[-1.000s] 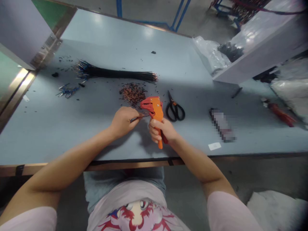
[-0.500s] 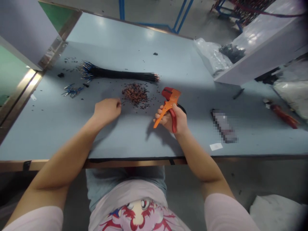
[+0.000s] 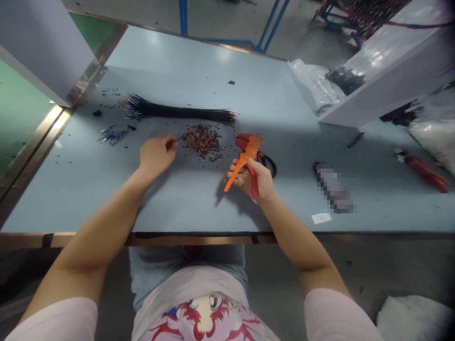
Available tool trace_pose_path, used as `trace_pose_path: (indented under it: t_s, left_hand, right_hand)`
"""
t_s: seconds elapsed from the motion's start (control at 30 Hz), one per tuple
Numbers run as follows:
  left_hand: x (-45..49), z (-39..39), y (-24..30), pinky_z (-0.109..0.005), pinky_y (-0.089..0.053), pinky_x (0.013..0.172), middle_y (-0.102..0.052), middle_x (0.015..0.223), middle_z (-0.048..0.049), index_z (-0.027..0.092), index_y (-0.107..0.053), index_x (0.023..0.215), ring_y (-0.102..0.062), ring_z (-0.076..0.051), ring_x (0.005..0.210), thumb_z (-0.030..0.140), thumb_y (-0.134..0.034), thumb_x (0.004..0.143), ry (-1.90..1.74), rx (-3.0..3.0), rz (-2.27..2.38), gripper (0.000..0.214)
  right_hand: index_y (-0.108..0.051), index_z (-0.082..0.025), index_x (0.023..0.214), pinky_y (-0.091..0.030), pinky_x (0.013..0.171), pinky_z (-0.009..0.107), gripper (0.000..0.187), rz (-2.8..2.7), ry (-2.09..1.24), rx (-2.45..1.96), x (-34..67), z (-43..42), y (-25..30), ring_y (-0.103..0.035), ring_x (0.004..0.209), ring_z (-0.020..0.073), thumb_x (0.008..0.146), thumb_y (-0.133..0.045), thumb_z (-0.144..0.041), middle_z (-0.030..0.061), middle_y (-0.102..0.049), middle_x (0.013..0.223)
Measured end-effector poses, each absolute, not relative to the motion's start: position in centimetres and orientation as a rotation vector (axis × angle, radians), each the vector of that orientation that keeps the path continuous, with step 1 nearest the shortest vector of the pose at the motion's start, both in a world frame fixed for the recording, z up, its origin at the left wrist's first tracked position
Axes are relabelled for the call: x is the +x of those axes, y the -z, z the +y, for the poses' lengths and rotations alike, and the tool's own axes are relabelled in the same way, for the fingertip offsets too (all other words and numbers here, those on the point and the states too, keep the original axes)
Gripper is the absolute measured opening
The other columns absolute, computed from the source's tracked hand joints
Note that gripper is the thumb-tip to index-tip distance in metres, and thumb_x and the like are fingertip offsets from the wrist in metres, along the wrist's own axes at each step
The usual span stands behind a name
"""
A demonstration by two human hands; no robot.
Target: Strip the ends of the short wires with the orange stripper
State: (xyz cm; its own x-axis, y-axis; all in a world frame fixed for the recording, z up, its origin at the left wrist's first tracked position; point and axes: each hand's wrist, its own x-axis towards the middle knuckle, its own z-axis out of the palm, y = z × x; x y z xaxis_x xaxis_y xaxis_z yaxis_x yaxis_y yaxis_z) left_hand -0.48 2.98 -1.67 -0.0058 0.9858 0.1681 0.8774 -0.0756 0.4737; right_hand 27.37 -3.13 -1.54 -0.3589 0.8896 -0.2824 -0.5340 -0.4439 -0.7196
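My left hand (image 3: 156, 155) is closed in a pinch on a thin dark wire (image 3: 179, 138), whose end points at the pile of short copper-and-black wire scraps (image 3: 203, 141). Most of that wire is hidden by the fingers. In my right hand (image 3: 262, 182) is an orange and red wire stripper (image 3: 246, 158), its head tipped up and left, just right of the pile. The fingers wrap round its handles, and no wire shows in its jaws. Behind both hands lies a long bundle of black wires (image 3: 185, 112) with blue and metal ends at the left.
Loose blue-ended pieces (image 3: 113, 135) lie left of the pile. A black loop (image 3: 272, 165) shows behind my right hand. Farther right are a blurred-out phone-like object (image 3: 333, 187), a white paper slip (image 3: 321, 218) and a red-handled tool (image 3: 424, 173). Upright panels (image 3: 384, 85) flank the table.
My left hand has moved slightly away from me with the wire. The wire stripper has shifted a little left and turned. The whole view has slid slightly.
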Motion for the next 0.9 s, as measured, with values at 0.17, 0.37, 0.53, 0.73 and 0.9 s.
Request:
trace_pose_path:
  t_s: [0.17, 0.37, 0.53, 0.73, 0.9]
  left_hand:
    - [0.0, 3.2, 2.8, -0.031, -0.042, 0.068, -0.070, 0.086, -0.0061, 0.022, -0.068, 0.093, -0.063, -0.022, 0.080, 0.032, -0.049, 0.084, -0.564, 2.068, 1.847, 0.023]
    - [0.5, 3.2, 3.2, -0.029, -0.045, 0.073, -0.069, 0.096, -0.0057, 0.021, -0.066, 0.095, -0.061, -0.019, 0.082, 0.035, -0.045, 0.086, -0.837, 2.185, 1.663, 0.027]
    - [0.6, 2.8, 3.1, -0.031, -0.047, 0.076, -0.071, 0.095, -0.0047, 0.023, -0.066, 0.099, -0.063, -0.019, 0.084, 0.035, -0.043, 0.088, -0.857, 2.222, 1.645, 0.028]
    - [0.9, 2.5, 2.7, -0.036, -0.048, 0.083, -0.070, 0.106, -0.0069, 0.021, -0.065, 0.105, -0.064, -0.024, 0.100, 0.031, -0.044, 0.089, -0.775, 2.276, 1.644, 0.029]
    - [1.0, 2.2, 2.3, -0.040, -0.047, 0.089, -0.066, 0.117, -0.0017, 0.025, -0.059, 0.116, -0.062, -0.025, 0.108, 0.033, -0.042, 0.091, -0.682, 2.304, 1.681, 0.031]
  right_hand:
    - [-0.061, -0.014, 0.095, -0.057, 0.068, 0.034, 0.024, -0.642, -2.125, -0.842, 26.1, -4.0, 2.7, -0.068, 0.072, 0.0196, 0.080, -0.061, -0.032, 0.0069, -0.068, 0.083]
    - [-0.059, -0.012, 0.097, -0.058, 0.068, 0.036, 0.031, -0.793, -2.237, -0.879, 25.2, -4.4, 3.3, -0.071, 0.072, 0.0217, 0.073, -0.072, -0.027, 0.0075, -0.070, 0.082]
    - [-0.058, -0.011, 0.095, -0.059, 0.064, 0.034, 0.038, -0.772, -2.236, -0.890, 25.1, -4.3, 3.1, -0.071, 0.069, 0.0213, 0.067, -0.077, -0.029, 0.0066, -0.070, 0.079]
    - [-0.057, -0.012, 0.093, -0.057, 0.057, 0.028, 0.041, -0.762, -2.243, -0.916, 24.9, -4.2, 2.8, -0.071, 0.067, 0.0200, 0.064, -0.080, -0.030, 0.0058, -0.069, 0.078]
    - [-0.057, -0.011, 0.092, -0.057, 0.058, 0.028, 0.045, -0.782, -2.244, -0.897, 24.9, -4.1, 2.7, -0.071, 0.066, 0.0195, 0.062, -0.083, -0.032, 0.0061, -0.068, 0.078]
